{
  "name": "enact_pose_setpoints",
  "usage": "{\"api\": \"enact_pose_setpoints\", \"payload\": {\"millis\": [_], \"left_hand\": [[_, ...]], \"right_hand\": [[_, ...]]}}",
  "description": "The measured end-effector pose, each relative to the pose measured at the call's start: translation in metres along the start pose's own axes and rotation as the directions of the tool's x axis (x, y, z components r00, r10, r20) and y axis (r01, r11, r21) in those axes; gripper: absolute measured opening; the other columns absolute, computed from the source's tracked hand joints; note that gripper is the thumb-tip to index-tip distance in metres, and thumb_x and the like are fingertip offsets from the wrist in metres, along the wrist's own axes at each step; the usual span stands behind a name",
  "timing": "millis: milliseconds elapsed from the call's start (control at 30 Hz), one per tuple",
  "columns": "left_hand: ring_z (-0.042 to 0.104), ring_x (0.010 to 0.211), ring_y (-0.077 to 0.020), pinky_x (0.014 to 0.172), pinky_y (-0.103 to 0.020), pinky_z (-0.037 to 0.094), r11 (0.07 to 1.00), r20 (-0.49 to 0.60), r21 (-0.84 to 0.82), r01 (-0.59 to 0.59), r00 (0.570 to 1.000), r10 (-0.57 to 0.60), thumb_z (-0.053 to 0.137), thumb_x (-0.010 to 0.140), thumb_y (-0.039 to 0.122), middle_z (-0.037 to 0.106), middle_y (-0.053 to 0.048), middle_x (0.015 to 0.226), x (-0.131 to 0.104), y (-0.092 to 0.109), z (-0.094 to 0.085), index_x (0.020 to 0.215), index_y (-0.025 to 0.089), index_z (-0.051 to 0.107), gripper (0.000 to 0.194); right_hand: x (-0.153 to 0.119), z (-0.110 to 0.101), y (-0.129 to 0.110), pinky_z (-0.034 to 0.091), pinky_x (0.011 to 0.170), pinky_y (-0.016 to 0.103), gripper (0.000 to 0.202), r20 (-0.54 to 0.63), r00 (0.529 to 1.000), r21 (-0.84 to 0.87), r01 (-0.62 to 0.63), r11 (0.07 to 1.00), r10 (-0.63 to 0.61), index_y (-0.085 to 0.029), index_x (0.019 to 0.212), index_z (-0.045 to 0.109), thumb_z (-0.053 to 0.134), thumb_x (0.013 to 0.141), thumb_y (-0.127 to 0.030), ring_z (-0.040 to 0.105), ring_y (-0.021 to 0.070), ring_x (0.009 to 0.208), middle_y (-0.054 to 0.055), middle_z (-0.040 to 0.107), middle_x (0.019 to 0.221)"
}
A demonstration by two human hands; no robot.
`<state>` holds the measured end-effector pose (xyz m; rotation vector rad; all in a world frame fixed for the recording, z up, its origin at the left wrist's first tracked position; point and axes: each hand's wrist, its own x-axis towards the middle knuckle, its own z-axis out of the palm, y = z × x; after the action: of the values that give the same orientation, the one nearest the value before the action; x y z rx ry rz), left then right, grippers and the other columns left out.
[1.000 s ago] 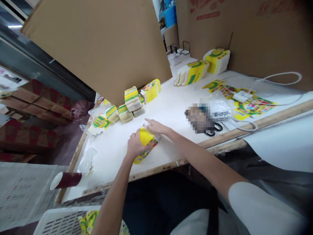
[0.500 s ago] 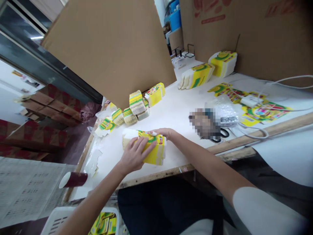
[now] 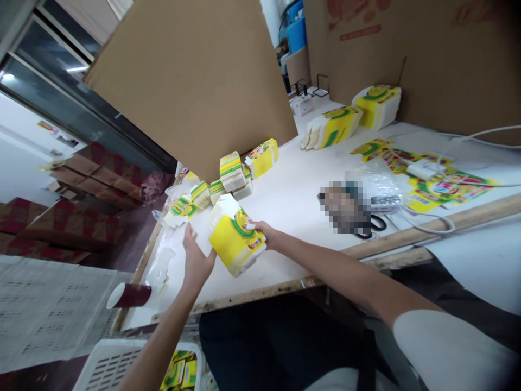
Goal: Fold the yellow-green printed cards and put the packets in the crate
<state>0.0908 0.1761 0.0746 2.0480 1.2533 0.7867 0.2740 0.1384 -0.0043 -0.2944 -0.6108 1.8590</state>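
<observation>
A thick stack of yellow and white printed cartons (image 3: 234, 239) is tilted up over the white table near its front edge. My right hand (image 3: 260, 234) grips the stack at its right end, thumb on top; its other fingers are hidden behind. Just left of the stack, my left hand (image 3: 198, 258) is open with its fingers apart and its thumb close to the stack's lower left side. Behind are smaller bundles of cartons (image 3: 231, 171) and a yellow stack (image 3: 262, 158) lying near the cardboard sheet.
A large cardboard sheet (image 3: 195, 81) stands at the back. Further right are more carton stacks (image 3: 336, 127), a plastic-wrapped item (image 3: 382, 190), black-handled scissors (image 3: 377, 222) and white cables. A dark red cup (image 3: 132, 295) lies at the left corner, above a white basket (image 3: 109, 361).
My left hand has come off the top of the stack and moved left, opening. The stack has been tilted up and turned in my right hand.
</observation>
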Motion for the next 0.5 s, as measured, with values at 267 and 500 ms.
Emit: {"api": "enact_pose_setpoints", "payload": {"millis": [267, 500], "left_hand": [[0.065, 0.089, -0.0228, 0.065, -0.032, 0.054, 0.800, 0.271, -0.334, 0.498, 0.864, -0.425, 0.071, 0.060, 0.054, 0.059, -0.014, 0.115, -0.007, 0.027, 0.040, 0.126, 0.021, 0.035, 0.082], [0.065, 0.080, -0.0221, 0.066, -0.034, 0.054, 0.837, 0.278, -0.294, 0.461, 0.879, -0.387, 0.082, 0.048, 0.028, 0.062, -0.010, 0.106, -0.005, 0.024, 0.042, 0.124, 0.020, 0.038, 0.088]], "right_hand": [[0.005, 0.003, 0.007, 0.052, 0.070, 0.028, 0.038, -0.098, 0.971, -0.122, 0.206, 0.971, -0.218, -0.017, 0.094, 0.053, 0.067, 0.061, -0.030, 0.063, 0.0173, 0.075, 0.004, 0.067, 0.083], [0.005, 0.005, 0.017, 0.050, 0.069, 0.031, 0.050, -0.157, 0.958, -0.318, 0.182, 0.930, -0.241, -0.021, 0.095, 0.052, 0.075, 0.054, -0.038, 0.060, 0.0179, 0.076, 0.001, 0.064, 0.083]]}}
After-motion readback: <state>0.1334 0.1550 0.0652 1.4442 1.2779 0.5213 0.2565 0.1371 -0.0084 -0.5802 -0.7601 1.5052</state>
